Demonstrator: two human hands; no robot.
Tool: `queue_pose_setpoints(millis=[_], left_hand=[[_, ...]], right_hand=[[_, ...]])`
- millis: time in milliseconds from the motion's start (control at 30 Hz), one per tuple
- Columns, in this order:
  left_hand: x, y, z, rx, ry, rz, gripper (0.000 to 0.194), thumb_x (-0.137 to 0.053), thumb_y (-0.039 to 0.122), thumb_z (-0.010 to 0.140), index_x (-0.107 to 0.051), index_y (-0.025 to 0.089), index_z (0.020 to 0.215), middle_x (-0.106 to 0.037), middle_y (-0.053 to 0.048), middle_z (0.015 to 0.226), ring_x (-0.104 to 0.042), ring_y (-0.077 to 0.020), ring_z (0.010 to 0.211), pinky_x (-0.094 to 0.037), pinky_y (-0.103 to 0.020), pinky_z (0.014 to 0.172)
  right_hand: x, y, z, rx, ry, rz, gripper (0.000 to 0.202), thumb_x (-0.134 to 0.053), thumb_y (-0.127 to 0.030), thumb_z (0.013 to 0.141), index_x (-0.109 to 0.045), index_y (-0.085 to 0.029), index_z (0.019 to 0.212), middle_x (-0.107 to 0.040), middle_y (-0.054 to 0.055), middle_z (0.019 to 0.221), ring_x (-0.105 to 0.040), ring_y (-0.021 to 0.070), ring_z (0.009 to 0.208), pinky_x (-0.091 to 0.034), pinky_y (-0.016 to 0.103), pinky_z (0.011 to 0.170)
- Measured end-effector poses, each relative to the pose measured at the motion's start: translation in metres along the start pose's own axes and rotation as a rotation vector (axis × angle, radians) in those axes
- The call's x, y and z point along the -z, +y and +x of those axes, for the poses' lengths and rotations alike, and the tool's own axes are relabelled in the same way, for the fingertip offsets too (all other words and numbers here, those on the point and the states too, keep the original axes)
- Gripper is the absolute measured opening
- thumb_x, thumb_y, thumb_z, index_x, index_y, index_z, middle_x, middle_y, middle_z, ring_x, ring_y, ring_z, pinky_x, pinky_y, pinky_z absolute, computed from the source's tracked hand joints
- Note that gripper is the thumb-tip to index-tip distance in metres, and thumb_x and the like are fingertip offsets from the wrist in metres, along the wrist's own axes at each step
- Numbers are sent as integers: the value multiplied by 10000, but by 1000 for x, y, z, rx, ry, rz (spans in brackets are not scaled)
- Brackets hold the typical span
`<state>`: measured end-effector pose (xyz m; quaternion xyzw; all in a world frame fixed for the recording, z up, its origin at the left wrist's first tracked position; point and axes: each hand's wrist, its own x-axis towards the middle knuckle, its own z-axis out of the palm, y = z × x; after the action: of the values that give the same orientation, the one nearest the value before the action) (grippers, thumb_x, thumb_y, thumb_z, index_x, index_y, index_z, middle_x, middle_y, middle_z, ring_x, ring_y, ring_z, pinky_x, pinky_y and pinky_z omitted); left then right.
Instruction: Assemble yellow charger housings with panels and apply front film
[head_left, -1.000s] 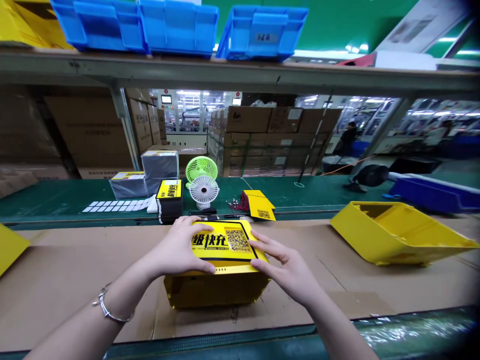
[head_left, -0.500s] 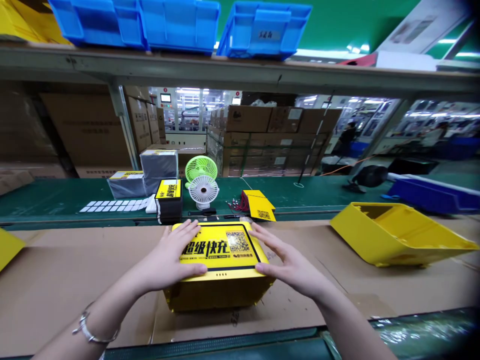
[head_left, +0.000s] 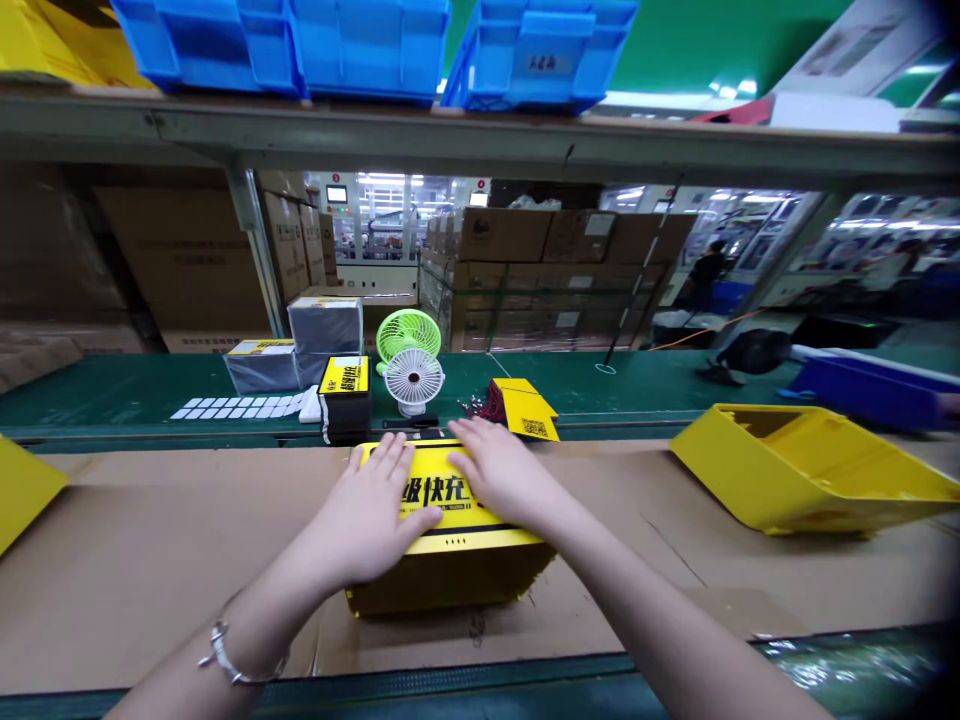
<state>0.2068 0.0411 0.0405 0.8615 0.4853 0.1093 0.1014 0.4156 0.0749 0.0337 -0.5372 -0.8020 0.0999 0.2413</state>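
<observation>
A yellow plastic housing (head_left: 450, 580) stands on the cardboard in front of me. Its top carries a yellow label (head_left: 435, 492) with a black border and large black characters. My left hand (head_left: 379, 510) lies flat over the label's left part, fingers stretched out and thumb apart. Across the right part rests my right hand (head_left: 502, 475), also flat with its fingers extended, and it hides the QR code there. Neither hand is wrapped round anything. A bracelet (head_left: 232, 655) circles my left wrist.
Another yellow housing (head_left: 750, 490) lies to the right, and part of one (head_left: 26, 490) shows at the left edge. Behind are a stack of labels (head_left: 345, 400), a white fan (head_left: 413, 378), a green fan (head_left: 409, 330) and yellow cards (head_left: 529, 405). Blue bins (head_left: 540, 60) sit on the shelf above.
My right hand has moved left from the housing's right edge onto the label, covering the QR code. My left hand has slid slightly right over the label. The view has shifted a little.
</observation>
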Motion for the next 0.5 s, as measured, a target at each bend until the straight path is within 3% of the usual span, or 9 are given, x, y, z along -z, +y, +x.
queue_pose_setpoints(millis=[100,167,367,433,500], left_hand=[[-2,9,8,-112,-21,0,843,-271,685,787,-153,150,1428,-132,-118,1499,-87,-269,1382,-78,-474,1108],[0,4,6,-145,-30,-16,848,-300,692,775,-147,175,1430,-123,-102,1503,-92,-258,1383,-97,-454,1110],[9,-28,-11,-82,-61,-84,757,-301,639,817,-117,238,1431,-85,-46,1515,-80,-220,1386,-106,-415,1116],[7,-24,-11,-47,-35,-77,765,-289,643,817,-127,215,1431,-95,-58,1513,-70,-230,1387,-103,-427,1115],[3,-11,-5,-47,2,-47,780,-275,653,812,-158,188,1427,-122,-80,1507,-70,-250,1386,-76,-464,1111]], right_hand=[[-3,-21,-16,204,-177,-151,671,-340,-542,872,-235,-162,1415,-177,76,1490,-126,249,1377,-154,442,1126],[4,-19,-24,223,-252,-179,704,-309,-583,867,-164,-185,1429,-123,56,1498,-96,238,1381,-146,439,1130],[29,18,-37,-2,-215,-222,722,-294,-617,854,-164,-198,1427,-119,55,1497,-111,260,1375,-189,457,1119],[25,14,-37,-64,-182,-256,745,-279,-618,855,-166,-154,1426,-115,84,1494,-94,273,1374,-186,471,1117],[16,1,-36,-8,-189,-279,718,-271,-585,872,-184,-133,1422,-118,93,1491,-71,273,1376,-156,482,1122]])
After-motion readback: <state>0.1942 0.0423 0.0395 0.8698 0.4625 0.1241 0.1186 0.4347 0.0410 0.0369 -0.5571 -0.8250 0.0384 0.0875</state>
